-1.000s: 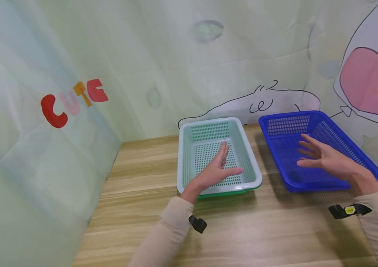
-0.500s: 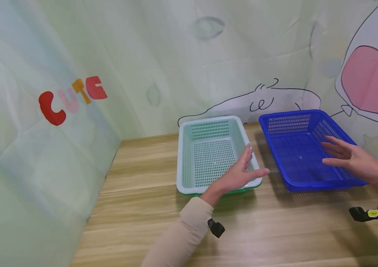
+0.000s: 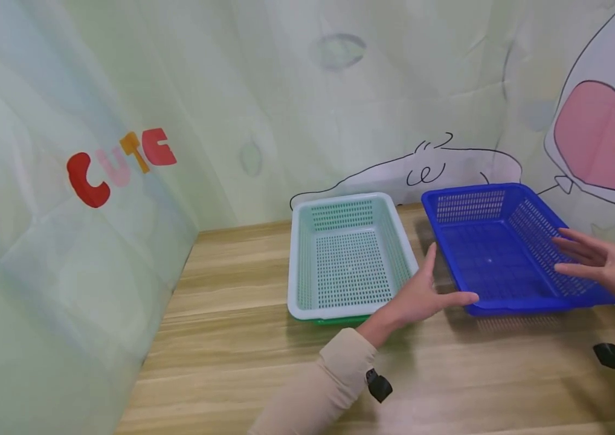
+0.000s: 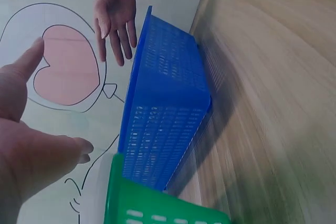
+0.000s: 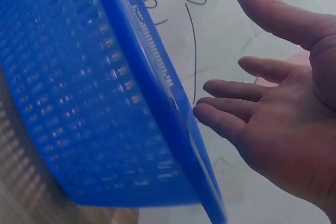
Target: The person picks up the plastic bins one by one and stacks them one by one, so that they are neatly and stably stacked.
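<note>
While left hand (image 3: pixel 418 296) and right hand (image 3: pixel 614 275) hover empty about blue perforated basket (image 3: pixel 495 260) near back right corner of worktop (image 3: pixel 220 314), step seems to be reaching; next move probably calls for gripping its opposite sides; left thumb spread wide from fingers, beside mint basket (image 3: pixel 348 266); right hand also wide, palm facing inward

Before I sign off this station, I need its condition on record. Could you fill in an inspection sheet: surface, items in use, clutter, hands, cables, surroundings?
Surface: tan wood-grain tabletop.
Items in use: pale mint rectangular plastic basket, apparently nested in a green plastic basket; to its right, a blue rectangular plastic basket.
Clutter: nothing seen.
Hands: left hand between the baskets, fingers extended, holding nothing; right hand by the blue basket's right side, holding nothing, contact unclear.
Cables: nothing seen.
Surroundings: pale green printed backdrop.
</note>
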`<action>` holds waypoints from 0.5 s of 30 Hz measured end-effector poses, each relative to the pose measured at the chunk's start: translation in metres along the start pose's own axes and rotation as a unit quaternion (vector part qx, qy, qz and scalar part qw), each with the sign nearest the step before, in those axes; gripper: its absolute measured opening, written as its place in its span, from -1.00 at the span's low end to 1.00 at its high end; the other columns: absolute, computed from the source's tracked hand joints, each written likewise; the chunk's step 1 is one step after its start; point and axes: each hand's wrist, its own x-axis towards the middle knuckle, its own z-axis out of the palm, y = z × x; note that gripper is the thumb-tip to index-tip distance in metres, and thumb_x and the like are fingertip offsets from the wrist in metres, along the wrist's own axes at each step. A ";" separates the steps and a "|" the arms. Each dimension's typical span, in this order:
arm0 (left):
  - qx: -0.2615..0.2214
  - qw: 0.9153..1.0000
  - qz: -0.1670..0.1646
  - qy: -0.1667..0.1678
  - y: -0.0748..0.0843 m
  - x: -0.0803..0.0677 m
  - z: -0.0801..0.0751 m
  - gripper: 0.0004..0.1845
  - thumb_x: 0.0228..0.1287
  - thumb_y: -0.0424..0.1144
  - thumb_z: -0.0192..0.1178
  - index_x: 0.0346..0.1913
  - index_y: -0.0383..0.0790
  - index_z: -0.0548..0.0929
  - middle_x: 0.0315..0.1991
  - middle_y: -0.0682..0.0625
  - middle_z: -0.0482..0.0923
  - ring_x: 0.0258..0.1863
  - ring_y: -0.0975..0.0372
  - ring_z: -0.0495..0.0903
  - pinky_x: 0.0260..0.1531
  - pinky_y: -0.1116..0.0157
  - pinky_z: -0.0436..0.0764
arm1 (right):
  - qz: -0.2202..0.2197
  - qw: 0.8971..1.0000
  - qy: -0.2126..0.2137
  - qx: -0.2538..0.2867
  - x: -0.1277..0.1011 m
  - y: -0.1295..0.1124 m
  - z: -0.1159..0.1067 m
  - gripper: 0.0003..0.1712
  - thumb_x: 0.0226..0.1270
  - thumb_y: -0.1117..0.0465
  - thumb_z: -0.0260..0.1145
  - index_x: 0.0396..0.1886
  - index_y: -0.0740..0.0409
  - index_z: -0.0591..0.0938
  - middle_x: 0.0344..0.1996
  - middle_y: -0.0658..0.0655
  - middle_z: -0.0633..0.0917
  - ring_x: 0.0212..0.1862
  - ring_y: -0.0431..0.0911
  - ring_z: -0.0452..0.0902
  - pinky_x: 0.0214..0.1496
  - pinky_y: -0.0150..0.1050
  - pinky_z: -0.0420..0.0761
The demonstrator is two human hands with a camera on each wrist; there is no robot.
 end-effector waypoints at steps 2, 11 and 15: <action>0.011 1.000 -0.001 0.004 0.002 0.001 0.005 0.19 0.17 0.20 0.38 0.59 0.29 -0.31 0.58 0.23 -0.23 0.53 0.28 -0.07 0.44 0.11 0.14 | 0.018 1.000 -0.002 0.008 -0.001 0.002 -0.001 -0.04 0.56 0.11 0.18 0.64 0.00 -0.25 0.53 0.45 -0.11 0.58 -0.14 -0.19 0.43 0.37 -0.10; 0.019 1.000 0.002 0.015 0.000 0.001 0.018 0.19 0.18 0.20 0.38 0.62 0.13 -0.25 0.59 0.21 -0.22 0.53 0.32 -0.11 0.45 0.17 0.11 | 0.035 0.999 0.017 0.010 -0.004 0.017 -0.005 0.06 0.52 0.12 0.23 0.61 0.04 -0.36 0.49 0.54 -0.27 0.45 0.47 -0.44 0.28 0.56 -0.20; 0.009 1.000 0.010 0.018 -0.004 0.002 0.021 0.17 0.19 0.16 0.39 0.62 0.14 -0.23 0.59 0.21 -0.21 0.53 0.34 -0.11 0.45 0.17 0.11 | 0.034 0.999 0.031 0.015 -0.006 0.026 -0.005 0.06 0.51 0.14 0.24 0.62 -0.07 -0.34 0.53 0.43 -0.28 0.48 0.39 -0.46 0.29 0.55 -0.25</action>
